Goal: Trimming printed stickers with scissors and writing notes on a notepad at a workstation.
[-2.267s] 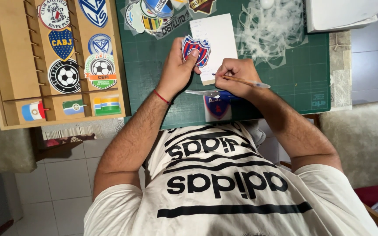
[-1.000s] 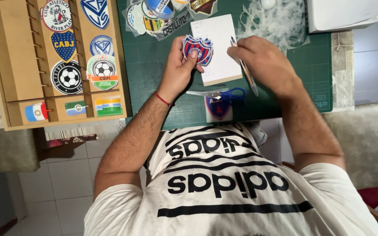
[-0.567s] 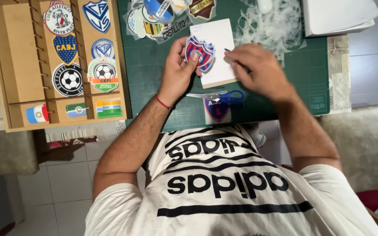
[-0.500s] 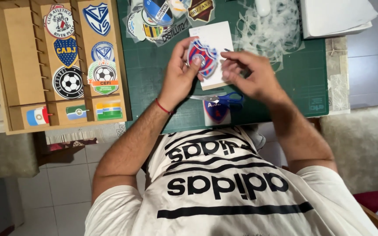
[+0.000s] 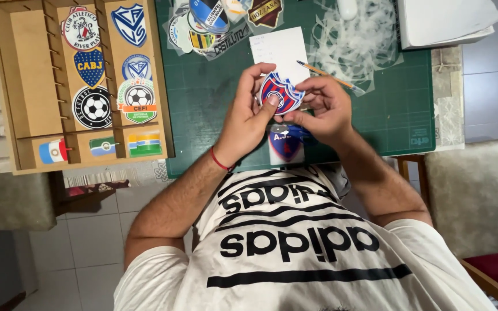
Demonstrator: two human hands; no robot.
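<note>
Holding a red and blue shield sticker (image 5: 281,92), both the left hand (image 5: 248,115) and right hand (image 5: 325,106) are pinching its edges over a white sheet (image 5: 280,49). Beside them, a wooden tray (image 5: 33,86) is keeping round and shield-shaped badges in its slots.

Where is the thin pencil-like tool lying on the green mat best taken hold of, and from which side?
Probably on the bare middle of the thin tool's wooden shaft, coming down from above. It lies flat and slanted across the white card and the pale cut-out scraps, with nothing covering that stretch. The right hand is nearest, though it and the left hand hold the shield sticker.
</note>
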